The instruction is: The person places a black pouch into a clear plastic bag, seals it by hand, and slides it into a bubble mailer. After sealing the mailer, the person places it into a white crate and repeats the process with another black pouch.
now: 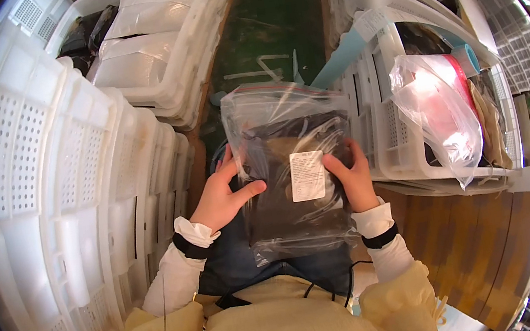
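A clear zip-top plastic bag [297,228] with a dark folded item inside lies across my lap, its reddish zip edge pointing away from me. On the bag's front is a white printed label [308,176]. My left hand [224,191] holds the bag's left side, thumb on top and fingers partly behind it. At the right side, my right hand [352,177] grips the bag, with the thumb beside the label's upper right corner and the other fingers around the edge.
Stacked white perforated crates [12,147] line the left. An upper-left crate [166,91] holds white packages [132,62]. On the right, a white crate [400,163] bears a pink item in clear plastic [439,100], above taped brown cartons [472,238]. The floor [264,16] is green.
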{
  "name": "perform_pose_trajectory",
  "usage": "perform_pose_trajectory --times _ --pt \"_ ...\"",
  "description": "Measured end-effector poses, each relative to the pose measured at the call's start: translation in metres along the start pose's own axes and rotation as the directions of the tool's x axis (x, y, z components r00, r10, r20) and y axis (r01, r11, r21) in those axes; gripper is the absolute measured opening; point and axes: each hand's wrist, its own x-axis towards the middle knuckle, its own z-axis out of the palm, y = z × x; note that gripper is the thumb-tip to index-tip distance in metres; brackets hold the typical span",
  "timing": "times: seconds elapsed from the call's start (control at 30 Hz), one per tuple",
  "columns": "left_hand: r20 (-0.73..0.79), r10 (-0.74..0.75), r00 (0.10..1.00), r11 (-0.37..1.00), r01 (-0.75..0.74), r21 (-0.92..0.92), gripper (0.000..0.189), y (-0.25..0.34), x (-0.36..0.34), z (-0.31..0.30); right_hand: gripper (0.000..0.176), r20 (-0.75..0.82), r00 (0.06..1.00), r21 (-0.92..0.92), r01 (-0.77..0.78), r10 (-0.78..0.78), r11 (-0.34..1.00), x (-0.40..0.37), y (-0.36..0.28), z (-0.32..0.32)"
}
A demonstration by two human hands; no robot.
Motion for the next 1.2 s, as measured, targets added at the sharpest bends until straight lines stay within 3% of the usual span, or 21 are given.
perform_pose_trajectory --times 0.03,0.17,0.3,0.37,0.43,0.5,0.53,0.57,0.6,0.67,0.77,0.87,0.9,1.0,1.1,1.2 --pt "0.004 0.007 1.0 1.0 -0.007 0.01 0.068 0.002 0.001 0.001 0.067 0.039 0.997 0.177 -0.073 0.067 0.982 0.002 0.0 -0.001" --pt "-0.002 0.061 0.998 0.996 -0.061 0.064 0.066 0.01 0.005 0.007 0.055 0.039 0.983 0.363 -0.179 0.177 0.915 0.006 -0.004 -0.011" --pt "0.063 0.123 0.99 0.992 -0.124 0.001 0.068 0.031 0.014 0.009 0.052 0.158 0.941 0.56 -0.336 0.3 0.758 0.011 0.013 -0.029" --pt "0.209 -0.05 0.977 0.999 0.051 -0.001 0.07 0.06 0.018 0.003 0.053 0.187 0.946 0.644 -0.322 0.265 0.695 0.018 0.032 -0.038" --pt "0.323 -0.016 0.946 0.958 0.108 -0.267 0.072 0.064 0.02 0.004 0.056 0.192 0.962 0.715 -0.273 0.196 0.644 0.017 0.025 -0.031" --pt "0.391 0.158 0.907 0.895 0.036 -0.445 0.072 0.062 0.019 0.006 0.062 0.148 0.969 0.709 -0.243 0.197 0.662 0.017 0.033 -0.034" --pt "0.455 0.191 0.87 0.822 0.112 -0.559 0.073 0.061 0.015 0.006 0.064 0.125 0.972 0.735 -0.226 0.2 0.639 0.014 0.035 -0.033" --pt "0.516 0.222 0.827 0.735 0.206 -0.646 0.073 0.06 0.011 0.007 0.079 0.069 0.972 0.698 -0.207 0.224 0.686 0.011 0.036 -0.033" --pt "0.467 0.266 0.843 0.688 0.173 -0.705 0.076 0.054 0.004 0.012 0.078 0.033 0.965 0.727 -0.202 0.26 0.656 0.006 0.029 -0.03" --pt "0.583 0.132 0.802 0.651 0.374 -0.661 0.073 0.054 -0.02 0.005 0.074 -0.024 0.969 0.736 -0.15 0.247 0.66 0.008 0.042 -0.036" --pt "0.498 -0.071 0.864 0.93 0.238 -0.28 0.057 0.061 -0.053 -0.006 0.06 -0.134 0.973 0.686 -0.047 0.189 0.726 0.006 0.026 -0.026" --pt "0.224 -0.19 0.956 0.943 0.241 -0.231 0.038 0.058 -0.077 0.001 0.056 -0.146 0.971 0.711 -0.029 0.188 0.703 0.008 0.019 -0.016" --pt "0.177 -0.203 0.963 0.95 0.238 -0.205 0.015 0.056 -0.08 0.002 0.054 -0.162 0.968 0.711 -0.02 0.191 0.703 0.009 0.02 -0.015" --pt "0.074 -0.183 0.98 0.962 0.194 -0.19 0.005 0.056 -0.083 -0.003 0.052 -0.129 0.974 0.711 -0.039 0.184 0.703 0.008 0.014 -0.012" --pt "0.084 -0.214 0.973 0.923 0.23 -0.308 0.004 0.05 -0.088 -0.01 0.051 -0.161 0.966 0.712 -0.028 0.202 0.701 0.009 0.015 -0.011" --pt "0.114 -0.168 0.979 0.935 0.195 -0.296 0.003 0.046 -0.09 -0.014 0.051 -0.167 0.969 0.696 -0.015 0.181 0.718 0.009 0.019 -0.013"
